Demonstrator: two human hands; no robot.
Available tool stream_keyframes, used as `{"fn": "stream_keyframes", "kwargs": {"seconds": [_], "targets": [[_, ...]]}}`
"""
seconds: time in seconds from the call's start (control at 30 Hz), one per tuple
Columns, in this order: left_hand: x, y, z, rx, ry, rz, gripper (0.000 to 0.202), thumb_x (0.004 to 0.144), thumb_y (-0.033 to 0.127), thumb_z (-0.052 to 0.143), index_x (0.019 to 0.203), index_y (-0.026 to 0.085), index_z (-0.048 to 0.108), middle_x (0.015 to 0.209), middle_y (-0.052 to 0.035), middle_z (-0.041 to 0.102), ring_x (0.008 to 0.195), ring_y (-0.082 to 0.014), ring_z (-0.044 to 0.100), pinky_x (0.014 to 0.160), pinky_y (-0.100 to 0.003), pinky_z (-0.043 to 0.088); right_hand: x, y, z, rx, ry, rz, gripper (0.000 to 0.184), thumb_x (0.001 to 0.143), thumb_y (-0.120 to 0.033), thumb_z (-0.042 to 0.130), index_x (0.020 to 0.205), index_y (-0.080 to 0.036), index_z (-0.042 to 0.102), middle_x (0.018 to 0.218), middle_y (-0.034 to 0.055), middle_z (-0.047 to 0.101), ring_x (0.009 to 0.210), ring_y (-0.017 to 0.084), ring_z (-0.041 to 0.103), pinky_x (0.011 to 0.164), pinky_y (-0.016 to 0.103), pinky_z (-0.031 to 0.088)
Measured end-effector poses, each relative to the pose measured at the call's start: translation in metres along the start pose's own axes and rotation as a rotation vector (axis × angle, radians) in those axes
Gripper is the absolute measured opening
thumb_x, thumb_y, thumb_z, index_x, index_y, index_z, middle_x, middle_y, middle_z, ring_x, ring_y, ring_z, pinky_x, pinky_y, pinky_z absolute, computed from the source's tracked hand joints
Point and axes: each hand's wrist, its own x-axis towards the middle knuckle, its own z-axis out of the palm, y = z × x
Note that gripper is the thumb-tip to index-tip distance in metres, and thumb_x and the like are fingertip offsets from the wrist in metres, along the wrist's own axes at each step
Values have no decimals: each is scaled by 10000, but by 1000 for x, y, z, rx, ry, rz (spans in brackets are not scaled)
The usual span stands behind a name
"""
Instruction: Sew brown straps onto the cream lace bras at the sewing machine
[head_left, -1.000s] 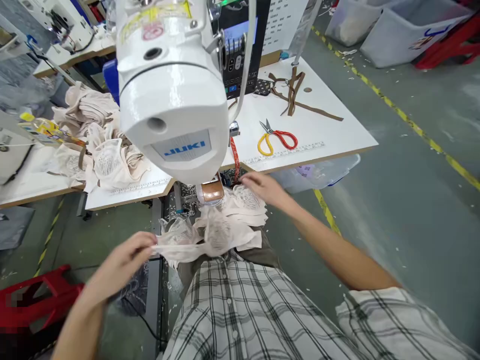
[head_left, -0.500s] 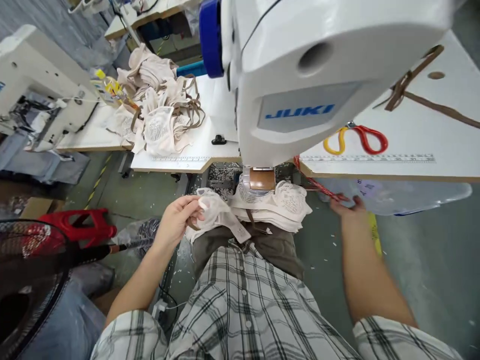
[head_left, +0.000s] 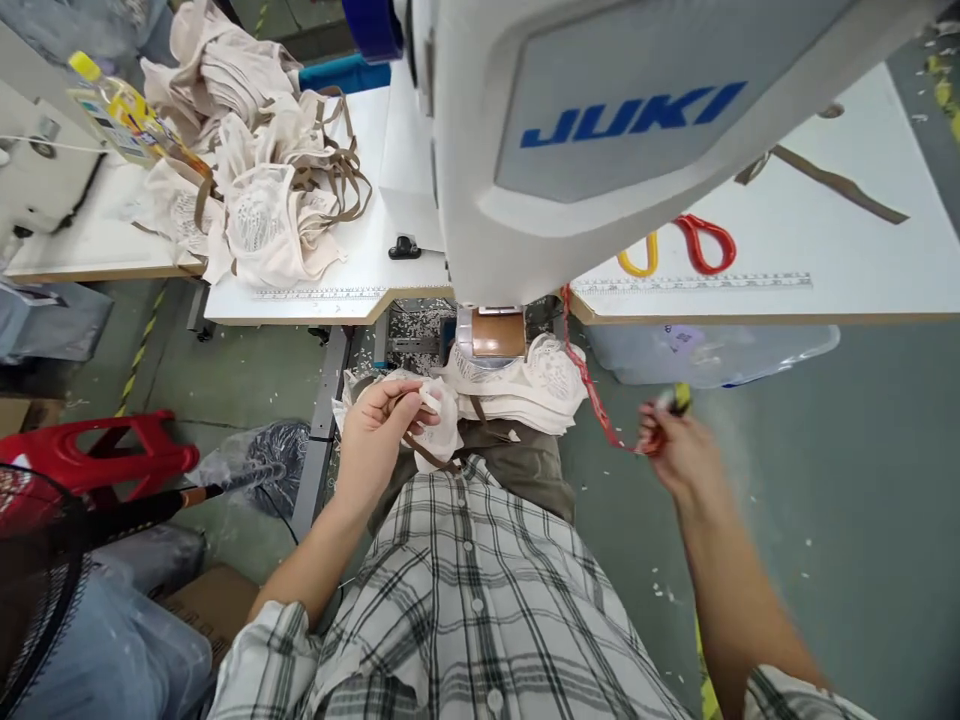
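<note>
1. The left hand (head_left: 379, 430) pinches soft white cloth (head_left: 444, 428) between thumb and fingers; a flat brown strap (head_left: 429, 456) trails below it. This one piece is over the lap, below the notch in the front edge of the tabletop (head_left: 877, 260).
2. The right hand (head_left: 679, 460) is closed around one thin, patterned red strip (head_left: 594, 392) and a small yellow-and-dark object (head_left: 680, 398), too blurred to name. It is below the tabletop's front edge, right of the notch.
3. One layered stack of pale, lacy pieces (head_left: 525, 395) sits at the notch, under the smooth white machine head (head_left: 622, 245) and its single copper-coloured plate (head_left: 499, 335); its layers cannot be counted.
4. Near the front edge, right of the notch, is one pair of scissors (head_left: 706, 262): two looped handles, one yellow, one red.
5. Left of the notch, one crumpled heap of lace and cloth (head_left: 259, 215) with several brown straps reaches the front edge; one yellow-capped plastic bottle (head_left: 120, 105) is beside it.
6. Two printed rulers run along the front edge, one each side of the notch.
</note>
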Motion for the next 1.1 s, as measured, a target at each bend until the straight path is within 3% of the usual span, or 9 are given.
{"fn": "stream_keyframes", "kwargs": {"seconds": [0.07,0.13,0.23,0.3,0.4,0.5,0.7,1.1], "targets": [[-3,-1,8,81,24,51,184,857,341,694,973,199,703,783,-24,728,703,-150,715,600,-215,514,-30,-42,28,49,-55,14,393,947,-596,420,1023,-265,616,902,86,703,694,195,676,546,324,518],[-6,-2,14,161,42,105,183,866,344,683,981,202,702,778,-23,727,704,-157,718,592,-220,522,-57,-91,54,89,-266,-21,370,966,-551,424,1136,-244,542,879,45,714,627,162,661,601,327,545],[-11,-4,21,243,48,177,177,875,342,674,993,213,699,752,-14,721,684,-165,715,562,-226,526,-79,-153,81,164,-528,-111,276,993,-502,394,1029,-248,494,769,-17,712,496,123,616,531,279,507],[-14,-5,23,295,64,229,169,878,329,671,1001,219,706,745,-11,721,677,-162,706,573,-229,529,-82,-174,94,149,-565,-210,264,1007,-475,364,930,-255,488,715,-25,696,531,135,637,558,282,506],[-17,-7,22,382,108,310,156,877,308,673,1004,230,720,767,-10,724,679,-150,686,634,-237,531,-79,-183,105,87,-526,-293,268,1010,-457,351,895,-265,499,688,-12,687,589,166,663,586,305,508],[-18,-9,22,423,123,353,154,876,298,674,1008,240,726,781,-9,722,677,-145,669,641,-236,516,-76,-182,109,64,-541,-280,265,1011,-447,351,904,-267,513,681,-21,692,555,161,646,567,303,491],[-16,-8,22,494,132,427,142,878,265,671,1003,237,734,830,-8,730,701,-129,665,677,-218,507,-73,-185,109,-21,-514,-305,252,1011,-404,358,956,-256,554,682,-22,702,562,159,635,555,286,443],[-10,-16,21,624,123,523,145,907,270,639,1020,205,702,816,-12,735,712,-121,695,670,-218,552,-67,-187,105,-58,-525,-321,253,1006,-342,392,834,-217,529,758,-12,745,558,124,606,571,259,373]]}}
